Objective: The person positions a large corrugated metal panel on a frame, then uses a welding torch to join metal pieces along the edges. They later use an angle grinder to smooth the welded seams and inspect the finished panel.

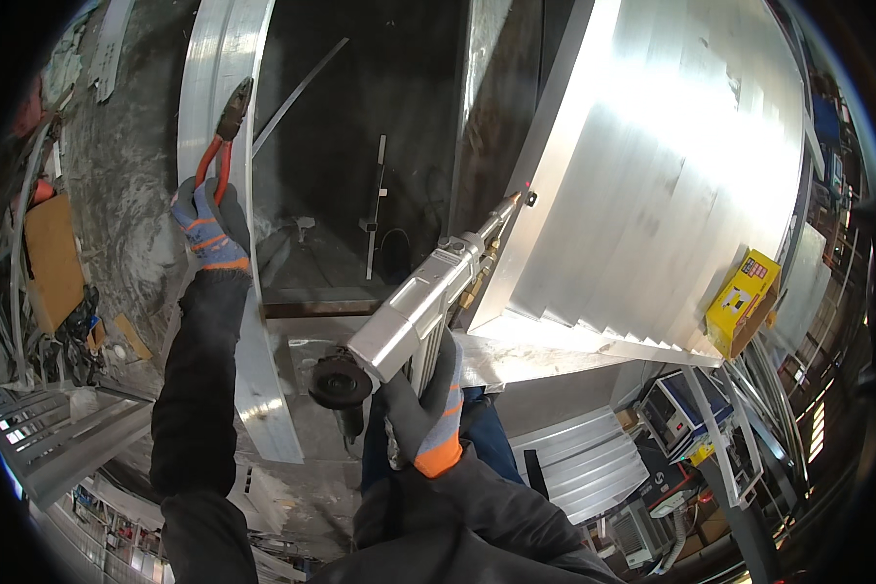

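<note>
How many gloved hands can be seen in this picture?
2: the left hand, at upper left, holding red-handled pliers, and the right hand, at lower centre, gripping the silver tool.

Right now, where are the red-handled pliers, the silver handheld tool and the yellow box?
Red-handled pliers (232,121): head view, on the dark metal head.
Silver handheld tool (417,304): head view, mid-length on its metal body.
Yellow box (740,297): head view, on its printed yellow side.

A yellow box (738,300) sits at right, a ribbed metal sheet (589,467) at lower right, a brown board (53,258) at left.
</note>
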Motion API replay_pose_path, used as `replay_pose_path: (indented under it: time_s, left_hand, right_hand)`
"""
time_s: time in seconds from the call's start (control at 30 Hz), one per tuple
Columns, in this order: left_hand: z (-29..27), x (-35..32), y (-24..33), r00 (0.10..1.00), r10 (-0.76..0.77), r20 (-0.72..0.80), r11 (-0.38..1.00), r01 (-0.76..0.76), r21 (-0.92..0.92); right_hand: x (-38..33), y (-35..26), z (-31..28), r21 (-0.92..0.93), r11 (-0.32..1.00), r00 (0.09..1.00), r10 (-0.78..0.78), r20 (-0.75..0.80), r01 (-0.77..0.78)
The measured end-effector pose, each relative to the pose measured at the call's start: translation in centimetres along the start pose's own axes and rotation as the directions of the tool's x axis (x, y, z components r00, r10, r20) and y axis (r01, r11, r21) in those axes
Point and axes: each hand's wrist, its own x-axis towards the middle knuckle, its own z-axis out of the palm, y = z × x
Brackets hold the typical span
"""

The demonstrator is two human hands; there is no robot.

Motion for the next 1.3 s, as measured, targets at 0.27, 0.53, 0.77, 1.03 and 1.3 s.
replay_pose_path:
  time_s: [0.27,0.53,0.77,1.03,1.3]
  left_hand:
    - [2.6,-2.1,-4.1,0.907,-0.408,0.107,0.821,0.415,-0.391]
    - [2.5,-2.2,-4.6,0.804,-0.545,0.237,0.548,0.556,-0.625]
    - [2.5,-2.1,-4.6,0.972,-0.211,0.101,0.958,0.226,-0.177]
    - [1.0,-1.0,-2.0,0.990,-0.122,0.072,0.992,0.124,-0.014]
    - [-0.2,-0.2,-0.5,0.993,-0.055,0.107,0.997,0.050,0.053]
  right_hand:
    - [1.0,0.9,0.5,-0.053,0.998,0.996,-0.032,-0.078,0.028]
    - [1.0,0.2,0.9,0.074,0.997,0.996,0.034,-0.080,-0.029]
    - [1.3,-0.2,1.6,0.028,0.999,0.994,0.022,-0.104,-0.019]
    - [1.8,-0.4,2.5,0.074,0.997,0.989,-0.003,-0.147,0.014]
    - [1.7,0.0,2.9,0.159,0.985,0.988,0.086,-0.131,-0.065]
